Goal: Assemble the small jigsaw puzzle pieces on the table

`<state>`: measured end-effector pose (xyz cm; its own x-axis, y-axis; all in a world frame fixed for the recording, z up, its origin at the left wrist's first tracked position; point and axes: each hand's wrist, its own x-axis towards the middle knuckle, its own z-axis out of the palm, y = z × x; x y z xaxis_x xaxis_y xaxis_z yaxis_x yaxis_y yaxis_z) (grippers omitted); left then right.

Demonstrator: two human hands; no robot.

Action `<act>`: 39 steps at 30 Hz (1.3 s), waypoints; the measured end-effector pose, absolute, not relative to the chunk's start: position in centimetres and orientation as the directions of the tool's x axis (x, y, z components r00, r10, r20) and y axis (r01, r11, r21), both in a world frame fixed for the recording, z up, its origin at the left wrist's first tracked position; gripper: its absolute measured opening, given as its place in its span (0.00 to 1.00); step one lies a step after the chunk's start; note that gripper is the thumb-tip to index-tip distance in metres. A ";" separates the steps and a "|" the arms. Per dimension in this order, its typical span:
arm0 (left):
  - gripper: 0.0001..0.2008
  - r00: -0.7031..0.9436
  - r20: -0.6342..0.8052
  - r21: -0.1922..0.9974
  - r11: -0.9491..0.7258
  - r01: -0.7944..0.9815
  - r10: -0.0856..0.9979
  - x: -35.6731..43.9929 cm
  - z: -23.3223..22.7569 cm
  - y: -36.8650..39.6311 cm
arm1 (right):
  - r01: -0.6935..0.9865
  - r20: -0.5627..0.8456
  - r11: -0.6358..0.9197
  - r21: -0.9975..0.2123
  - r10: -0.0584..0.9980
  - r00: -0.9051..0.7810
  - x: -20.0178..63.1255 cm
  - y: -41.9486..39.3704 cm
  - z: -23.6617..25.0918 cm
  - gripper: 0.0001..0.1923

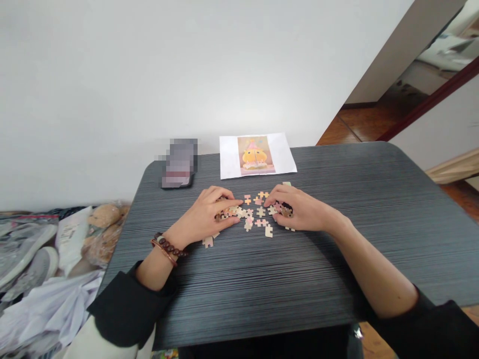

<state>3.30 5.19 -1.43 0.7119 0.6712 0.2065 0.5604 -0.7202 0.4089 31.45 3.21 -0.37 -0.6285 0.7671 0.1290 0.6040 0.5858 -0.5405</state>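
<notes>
left hand palm-down at frame centre, grip loosely curled over puzzle pieces, fingertips touching them | right hand just right of centre, grip curled, resting on pieces | pieces scattered between both hands on dark striped worktop | reference picture sheet above | blurred phone upper left of sheet

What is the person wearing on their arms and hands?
Both arms have black sleeves pushed up toward the elbows, so the forearms are bare. The left wrist wears a bracelet of dark brown round beads beside a thinner reddish-brown band. The left hand and right hand wear no gloves, and no rings show.
</notes>
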 end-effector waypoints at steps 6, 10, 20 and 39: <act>0.16 0.723 0.239 0.433 -0.737 0.518 0.648 3.3 -1.5 5.4 | 0.574 0.135 0.580 -0.578 0.762 -0.633 30.9 3.2 -0.5 0.13; 0.17 0.716 0.255 0.462 -0.732 0.500 0.650 3.2 -1.6 5.5 | 0.578 0.139 0.563 -0.591 0.776 -0.615 30.6 3.2 -0.4 0.13; 0.18 0.714 0.209 0.449 -0.714 0.538 0.669 3.7 -0.5 4.8 | 0.566 0.179 0.592 -0.574 0.765 -0.618 30.4 3.0 -0.4 0.14; 0.08 0.673 0.238 0.620 -0.643 0.450 0.701 4.4 -1.3 4.9 | 0.564 0.184 0.587 -0.581 0.769 -0.612 29.3 2.8 -0.7 0.07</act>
